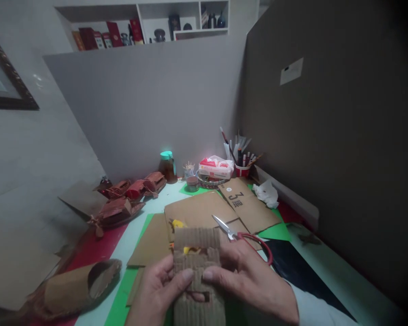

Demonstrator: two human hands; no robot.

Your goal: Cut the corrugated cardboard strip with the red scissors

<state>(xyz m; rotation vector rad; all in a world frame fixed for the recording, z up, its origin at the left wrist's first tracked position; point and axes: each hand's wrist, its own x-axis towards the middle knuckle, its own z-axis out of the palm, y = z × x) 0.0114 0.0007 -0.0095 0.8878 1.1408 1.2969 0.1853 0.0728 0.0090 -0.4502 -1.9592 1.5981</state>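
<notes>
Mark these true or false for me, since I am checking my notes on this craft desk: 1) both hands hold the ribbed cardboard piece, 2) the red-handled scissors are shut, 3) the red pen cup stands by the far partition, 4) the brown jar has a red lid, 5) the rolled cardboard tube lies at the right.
1) True: the left hand and right hand both grip the ribbed brown corrugated cardboard piece, thumbs on its face.
2) False: the red-handled scissors lie with their blades apart, on flat brown cardboard sheets.
3) True: the red pen cup stands near the grey partition.
4) False: the brown glass jar has a teal lid.
5) False: the rolled brown cardboard tube lies at the left.
</notes>
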